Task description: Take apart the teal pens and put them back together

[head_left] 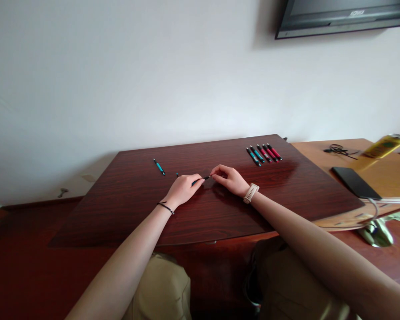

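Near the middle of the dark red-brown table [136,200], my left hand [184,188] is closed on a dark pen part [206,178] whose tip points right. The fingertips of my right hand [230,178] pinch at that tip; whatever else they hold is too small to make out. A teal pen [159,167] lies apart to the left. Just behind my left hand is a tiny teal piece [177,174]. Several pens lie side by side at the back right, teal ones [257,154] on the left and red ones [274,151] on the right.
On the lighter wooden table [396,173] at the right are a black phone [356,182] with a cable, a coiled black cord [340,150] and a yellow package [383,146]. A screen [346,18] hangs on the wall above.
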A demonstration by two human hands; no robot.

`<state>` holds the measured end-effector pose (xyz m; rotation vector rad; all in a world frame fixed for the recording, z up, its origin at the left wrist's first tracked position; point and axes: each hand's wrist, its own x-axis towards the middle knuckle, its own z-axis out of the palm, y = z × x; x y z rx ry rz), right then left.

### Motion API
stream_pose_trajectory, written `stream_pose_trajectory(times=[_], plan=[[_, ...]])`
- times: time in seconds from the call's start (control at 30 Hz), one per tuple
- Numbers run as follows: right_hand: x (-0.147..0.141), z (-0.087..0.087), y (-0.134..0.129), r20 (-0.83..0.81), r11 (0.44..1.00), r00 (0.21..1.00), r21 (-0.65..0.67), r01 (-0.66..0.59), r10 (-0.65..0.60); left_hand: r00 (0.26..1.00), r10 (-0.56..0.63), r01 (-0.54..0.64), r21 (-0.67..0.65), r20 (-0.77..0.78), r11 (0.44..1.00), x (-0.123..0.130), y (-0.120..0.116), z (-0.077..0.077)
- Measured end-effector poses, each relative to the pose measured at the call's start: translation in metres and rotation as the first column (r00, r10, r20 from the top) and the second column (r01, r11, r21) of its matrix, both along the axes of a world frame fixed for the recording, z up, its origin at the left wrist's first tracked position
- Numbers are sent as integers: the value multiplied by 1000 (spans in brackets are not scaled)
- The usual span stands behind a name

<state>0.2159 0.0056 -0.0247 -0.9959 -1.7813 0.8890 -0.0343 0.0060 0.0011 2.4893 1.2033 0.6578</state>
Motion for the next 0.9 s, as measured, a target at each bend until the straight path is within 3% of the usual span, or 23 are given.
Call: stream_pose_trajectory(times=[0.43, 0.67, 0.9], plan=[[10, 0, 14, 167, 993, 980, -23, 115, -110, 1000, 1, -1, -3, -11, 1000, -9, -2, 1], [-4, 4, 25, 446, 974, 866, 97, 205, -226, 999, 23, -23, -4, -29, 1000, -29, -7, 1], [-26, 13, 31, 521, 966, 815, 99, 237, -254, 997, 78, -78, -6, -4, 997, -50, -10, 3]])
